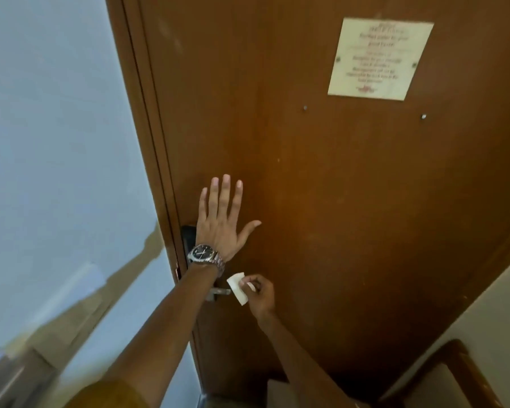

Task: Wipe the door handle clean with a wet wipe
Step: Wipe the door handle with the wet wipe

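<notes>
My left hand (pixel 223 219) lies flat with its fingers spread on the brown wooden door (pixel 321 187), above the lock; a metal wristwatch sits on that wrist. My left forearm hides most of the metal door handle (pixel 218 292); only its lever end shows below the wrist. A dark lock plate (pixel 188 237) peeks out left of the hand. My right hand (pixel 259 295) pinches a white wet wipe (pixel 237 288) just right of the handle's tip, close to it; I cannot tell whether they touch.
A cream notice sheet (pixel 379 58) is fixed high on the door, with two small screws below it. A pale wall (pixel 56 142) runs along the left of the door frame. Wooden furniture (pixel 454 375) stands at the lower right by a white wall.
</notes>
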Demonstrator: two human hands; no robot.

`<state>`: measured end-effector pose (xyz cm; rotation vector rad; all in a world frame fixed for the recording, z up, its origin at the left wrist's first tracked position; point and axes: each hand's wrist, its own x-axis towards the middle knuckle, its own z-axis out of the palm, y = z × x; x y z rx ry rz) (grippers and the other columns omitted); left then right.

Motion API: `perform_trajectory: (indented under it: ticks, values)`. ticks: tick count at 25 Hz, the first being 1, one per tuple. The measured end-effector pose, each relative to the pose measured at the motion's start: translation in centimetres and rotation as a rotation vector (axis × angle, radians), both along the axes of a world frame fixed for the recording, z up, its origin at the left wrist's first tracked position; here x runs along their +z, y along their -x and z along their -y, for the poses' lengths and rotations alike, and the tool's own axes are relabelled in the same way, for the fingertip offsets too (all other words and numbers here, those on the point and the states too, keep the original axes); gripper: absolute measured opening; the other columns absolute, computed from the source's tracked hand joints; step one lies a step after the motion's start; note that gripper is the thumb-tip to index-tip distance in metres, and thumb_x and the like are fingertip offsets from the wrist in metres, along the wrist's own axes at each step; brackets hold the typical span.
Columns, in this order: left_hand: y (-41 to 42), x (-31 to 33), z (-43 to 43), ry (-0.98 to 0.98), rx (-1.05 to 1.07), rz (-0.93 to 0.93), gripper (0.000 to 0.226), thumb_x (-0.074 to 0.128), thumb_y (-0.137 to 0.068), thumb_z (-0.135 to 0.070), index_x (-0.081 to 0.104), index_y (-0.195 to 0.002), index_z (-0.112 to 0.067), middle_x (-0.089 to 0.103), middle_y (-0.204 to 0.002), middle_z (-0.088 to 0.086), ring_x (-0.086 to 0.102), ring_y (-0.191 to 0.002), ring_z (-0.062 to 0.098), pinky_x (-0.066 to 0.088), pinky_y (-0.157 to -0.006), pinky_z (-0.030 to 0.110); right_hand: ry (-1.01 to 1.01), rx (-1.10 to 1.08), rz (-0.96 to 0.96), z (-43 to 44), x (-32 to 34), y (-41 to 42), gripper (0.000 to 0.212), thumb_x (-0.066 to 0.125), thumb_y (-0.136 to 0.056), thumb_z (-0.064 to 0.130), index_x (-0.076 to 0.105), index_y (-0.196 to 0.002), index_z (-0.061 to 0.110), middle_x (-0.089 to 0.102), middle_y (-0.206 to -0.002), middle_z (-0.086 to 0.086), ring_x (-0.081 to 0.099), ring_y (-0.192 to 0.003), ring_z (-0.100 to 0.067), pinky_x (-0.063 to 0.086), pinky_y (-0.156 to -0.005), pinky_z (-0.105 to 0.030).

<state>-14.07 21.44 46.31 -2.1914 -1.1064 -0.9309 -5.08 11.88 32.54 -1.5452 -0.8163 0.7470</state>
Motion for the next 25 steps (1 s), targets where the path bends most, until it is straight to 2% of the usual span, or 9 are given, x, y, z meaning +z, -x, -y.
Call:
perform_trajectory:
  ticks: [2, 6, 10, 13, 15, 17, 20, 22, 25]
  values:
    - [-1.3, 4.5, -1.5, -0.071, 0.031, -0.018, 0.094, 0.011, -0.099, -0.078, 0.017, -0.165, -0.012, 0.015, -0.171, 0.019, 0.012, -0.157, 0.037, 0.007, -0.128, 0.054, 0.045, -0.044, 0.012, -0.3, -0.8, 0.8, 0.008, 0.071, -0.085, -0.003, 0.070, -0.093, -0.005, 0.073, -0.106, -0.015, 0.065, -0.104, -0.028, 0.053, -0.085, -0.035]
    - [-1.7, 12.9, -5.3, -0.295, 0.025, -0.065, 0.094, 0.009, -0.101, -0.079, 0.011, -0.167, -0.012, 0.006, -0.172, 0.017, 0.006, -0.158, 0.035, 0.003, -0.129, 0.054, 0.151, -0.066, 0.001, -1.3, -2.5, 1.4, 0.012, 0.076, -0.085, 0.008, 0.072, -0.095, 0.004, 0.070, -0.105, -0.005, 0.066, -0.105, -0.023, 0.060, -0.087, -0.041]
    - [-1.5, 18.3, -8.4, -0.412, -0.084, -0.149, 0.096, 0.014, -0.102, -0.082, 0.010, -0.167, -0.011, 0.011, -0.173, 0.020, 0.010, -0.160, 0.038, 0.006, -0.131, 0.054, 0.200, -0.068, 0.076, -2.8, -2.6, 1.3, 0.012, 0.073, -0.090, 0.019, 0.075, -0.100, 0.013, 0.074, -0.101, 0.000, 0.069, -0.105, -0.019, 0.051, -0.078, -0.023]
    - [-2.1, 17.5, -9.3, -0.450, -0.127, -0.075, 0.094, 0.019, -0.104, -0.081, 0.012, -0.168, -0.013, 0.014, -0.172, 0.020, 0.012, -0.160, 0.039, 0.003, -0.133, 0.051, 0.220, -0.105, -0.024, -3.3, -2.7, 1.7, 0.017, 0.067, -0.095, 0.019, 0.074, -0.108, 0.011, 0.073, -0.113, -0.006, 0.066, -0.105, -0.021, 0.054, -0.085, -0.030]
    - [-2.6, 17.2, -9.4, -0.459, -0.131, 0.005, 0.092, 0.026, -0.104, -0.080, 0.015, -0.167, -0.014, 0.017, -0.172, 0.019, 0.013, -0.160, 0.039, 0.003, -0.133, 0.049, 0.223, -0.180, -0.150, -3.5, -2.8, 2.6, 0.019, 0.064, -0.096, 0.015, 0.073, -0.112, 0.009, 0.071, -0.119, -0.011, 0.066, -0.110, -0.027, 0.056, -0.096, -0.039]
    - [-2.9, 16.9, -9.9, -0.452, -0.136, 0.035, 0.092, 0.032, -0.103, -0.080, 0.019, -0.166, -0.014, 0.020, -0.171, 0.020, 0.016, -0.159, 0.039, 0.005, -0.133, 0.049, 0.233, -0.284, -0.309, -3.4, -3.3, 4.5, 0.020, 0.065, -0.095, 0.012, 0.071, -0.113, 0.005, 0.071, -0.119, -0.016, 0.068, -0.110, -0.032, 0.058, -0.096, -0.046]
    - [-3.2, 17.0, -10.2, -0.488, -0.162, 0.043, 0.092, 0.034, -0.103, -0.080, 0.024, -0.165, -0.013, 0.026, -0.169, 0.021, 0.021, -0.157, 0.041, 0.011, -0.132, 0.051, 0.167, -0.409, -0.584, -3.3, -3.5, 6.7, 0.021, 0.067, -0.093, 0.007, 0.068, -0.113, 0.000, 0.071, -0.116, -0.021, 0.072, -0.103, -0.034, 0.062, -0.087, -0.042]
    - [-3.2, 16.4, -10.1, -0.496, -0.155, 0.057, 0.091, 0.034, -0.103, -0.079, 0.027, -0.164, -0.012, 0.028, -0.168, 0.021, 0.024, -0.156, 0.041, 0.016, -0.131, 0.053, 0.120, -0.475, -0.687, -3.3, -3.6, 7.7, 0.020, 0.066, -0.093, 0.005, 0.068, -0.112, -0.001, 0.071, -0.115, -0.023, 0.074, -0.095, -0.031, 0.063, -0.079, -0.037]
    - [-3.0, 16.4, -9.9, -0.499, -0.167, 0.068, 0.091, 0.035, -0.103, -0.079, 0.029, -0.164, -0.012, 0.030, -0.167, 0.022, 0.026, -0.156, 0.040, 0.018, -0.131, 0.054, 0.098, -0.516, -0.749, -3.4, -3.5, 8.6, 0.020, 0.064, -0.094, 0.005, 0.067, -0.113, -0.002, 0.071, -0.114, -0.024, 0.072, -0.082, -0.023, 0.060, -0.054, -0.018]
